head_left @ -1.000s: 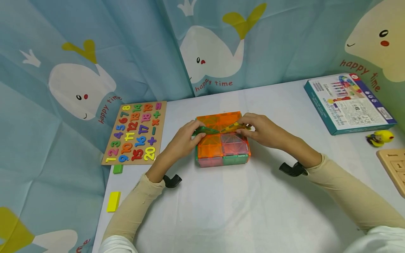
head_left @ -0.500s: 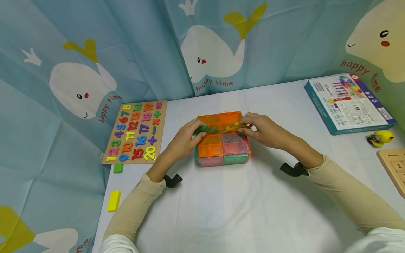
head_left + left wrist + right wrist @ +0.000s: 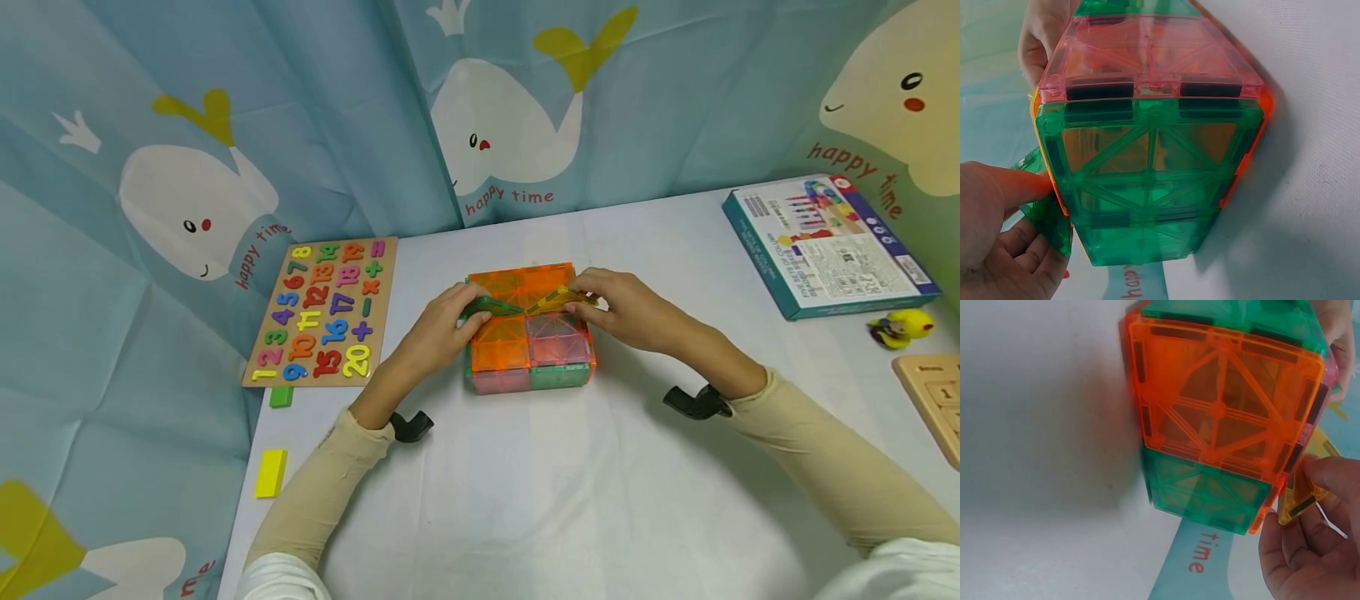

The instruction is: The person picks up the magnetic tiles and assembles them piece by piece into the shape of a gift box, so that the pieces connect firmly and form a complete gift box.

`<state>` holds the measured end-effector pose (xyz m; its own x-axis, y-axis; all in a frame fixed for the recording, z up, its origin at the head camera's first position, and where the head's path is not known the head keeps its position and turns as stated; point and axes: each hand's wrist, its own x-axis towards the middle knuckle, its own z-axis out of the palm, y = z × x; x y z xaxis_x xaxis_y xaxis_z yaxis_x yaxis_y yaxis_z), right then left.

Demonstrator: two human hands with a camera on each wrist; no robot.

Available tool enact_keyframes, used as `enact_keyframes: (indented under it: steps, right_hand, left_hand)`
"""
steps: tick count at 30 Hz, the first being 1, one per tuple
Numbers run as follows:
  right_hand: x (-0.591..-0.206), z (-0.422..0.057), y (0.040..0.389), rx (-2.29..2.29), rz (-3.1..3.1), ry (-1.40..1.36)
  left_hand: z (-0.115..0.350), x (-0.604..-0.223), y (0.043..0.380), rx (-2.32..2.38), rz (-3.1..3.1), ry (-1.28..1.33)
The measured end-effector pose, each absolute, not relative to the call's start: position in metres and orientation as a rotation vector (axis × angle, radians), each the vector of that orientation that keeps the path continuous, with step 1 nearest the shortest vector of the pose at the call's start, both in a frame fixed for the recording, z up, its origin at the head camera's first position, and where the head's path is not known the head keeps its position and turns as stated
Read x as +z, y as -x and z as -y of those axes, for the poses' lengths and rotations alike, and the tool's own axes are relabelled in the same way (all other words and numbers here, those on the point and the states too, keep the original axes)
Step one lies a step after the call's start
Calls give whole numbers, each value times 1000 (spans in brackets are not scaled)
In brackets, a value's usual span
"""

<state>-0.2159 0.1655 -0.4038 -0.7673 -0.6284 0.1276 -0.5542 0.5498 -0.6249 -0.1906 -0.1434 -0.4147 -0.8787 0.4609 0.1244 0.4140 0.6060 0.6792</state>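
A low box of translucent magnetic tiles (image 3: 501,345) in orange, pink and green stands mid-table. Over its left side my left hand (image 3: 437,329) pinches a green magnetic tile (image 3: 491,306), tilted with its inner tip near the middle of the box top. My right hand (image 3: 622,310) pinches a yellow magnetic tile (image 3: 555,298) on the other side, slanted so that its tip comes close to the green one. In the left wrist view, thumb and fingers hold the green tile (image 3: 1047,219) beside the top edge. The right wrist view has the yellow tile (image 3: 1304,494) between thumb and fingers.
A number puzzle board (image 3: 318,317) lies at the left, with a green block (image 3: 281,397) and a yellow block (image 3: 270,473) nearer. At the right are a boxed toy set (image 3: 832,246), a small yellow figure (image 3: 902,328) and a wooden board (image 3: 930,400). A printed curtain (image 3: 360,125) hangs behind.
Almost nothing differs. Both hands keep hold of their tiles over the box, and the whole head view has shifted very slightly.
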Motion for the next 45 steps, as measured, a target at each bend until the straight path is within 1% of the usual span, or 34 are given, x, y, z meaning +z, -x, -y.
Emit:
enact_keyframes:
  steps: [15, 36, 45]
  right_hand:
    - [-412, -163, 210, -1102, -2770, 1087]
    - [-412, -159, 206, -991, -2827, 1109]
    - [-411, -159, 208, -1002, -2791, 1036]
  left_hand:
    - [145, -415, 192, 1136, -2752, -799]
    - [146, -416, 192, 1118, -2751, -769]
    - [145, -415, 192, 1121, -2732, -735]
